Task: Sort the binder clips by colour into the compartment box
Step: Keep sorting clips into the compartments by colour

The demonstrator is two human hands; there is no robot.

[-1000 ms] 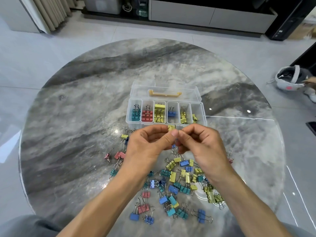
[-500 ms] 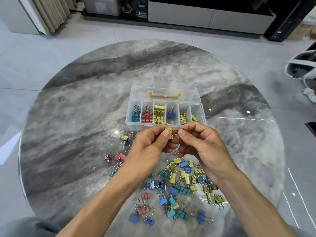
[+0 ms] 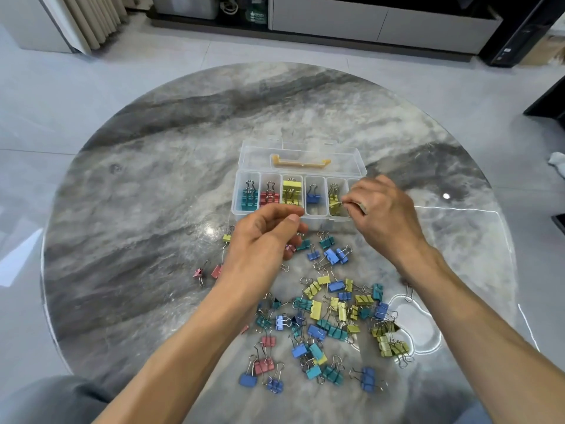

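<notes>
Both hands have parted since a second ago, when they met over the pile. Now the right hand [image 3: 383, 214] reaches over the far right end of the clear box [image 3: 241, 197], its fingertips pinching a yellow clip [image 3: 335, 204] at the fifth compartment. Its palm hides the last compartment. Nearer, the left hand [image 3: 263, 240] hovers just before the box, fingers loosely curled and holding nothing visible. Loose clips [image 3: 330, 319] lie scattered on the marble table [image 3: 137, 209], some hidden under the left wrist.
</notes>
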